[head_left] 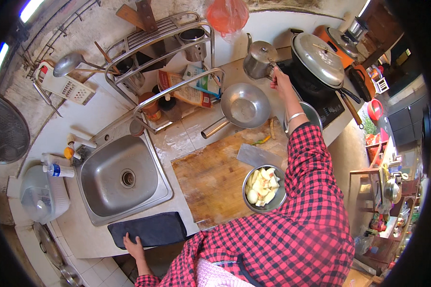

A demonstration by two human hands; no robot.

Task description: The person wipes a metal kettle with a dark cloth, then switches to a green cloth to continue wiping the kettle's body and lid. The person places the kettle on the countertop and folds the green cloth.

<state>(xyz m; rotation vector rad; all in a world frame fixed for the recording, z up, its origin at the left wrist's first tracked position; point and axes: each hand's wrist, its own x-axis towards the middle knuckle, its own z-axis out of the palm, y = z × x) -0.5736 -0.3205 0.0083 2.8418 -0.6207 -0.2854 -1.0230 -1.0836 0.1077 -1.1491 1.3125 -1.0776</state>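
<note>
My right hand [281, 80] reaches across the counter, its fingers closed at the handle of a steel kettle [260, 58] beside the stove. My left hand [134, 246] rests with fingers spread on the front edge of a dark rectangular block [151, 228] below the sink; what the block is I cannot tell. A steel pan [245, 105] with a hollow handle sits behind the wooden cutting board [201, 179]. On the board lie a cleaver blade [256, 156] and a small yellow-green chili [262, 140]. Near my right sleeve, a metal bowl [248, 201] holds pale cut chunks [263, 185].
The steel sink [115, 191] is set into the counter at left. A metal rack [165, 28] with packets and a cup stands against the wall. A lidded wok [319, 57] sits on the black cooktop [326, 115] at right. Another metal vessel [307, 115] is partly behind my right arm.
</note>
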